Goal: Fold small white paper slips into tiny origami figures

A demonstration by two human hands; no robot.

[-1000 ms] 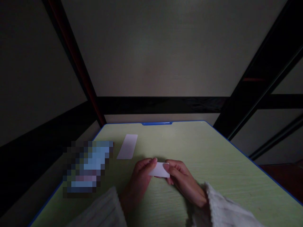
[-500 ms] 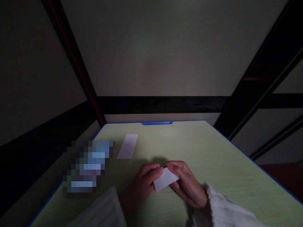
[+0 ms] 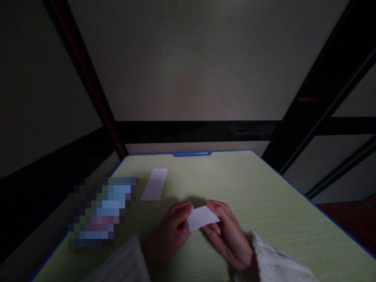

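Note:
A small white piece of paper point(image 3: 203, 217) is stretched between both hands, slightly tilted above the table. My left hand point(image 3: 176, 223) pinches its left edge, thumb on top and fingers curled beneath. My right hand point(image 3: 227, 231) grips the right side, its thumb near the far corner and its other fingers partly hidden under the sheet. Beyond my left hand, a white paper strip point(image 3: 154, 184) lies flat on the table, touched by neither hand.
The pale wood-grain table point(image 3: 264, 203) has a blue rim and a blue handle-like piece point(image 3: 192, 154) at its far edge. On the left lies a pixelated, unrecognisable object point(image 3: 102, 215). Behind stand pale panels with a dark band point(image 3: 190, 131).
Both hands have shifted on the held paper, which now sits flatter and wider between them, the left thumb nearer its edge. The view has moved slightly; the strip stays on the table.

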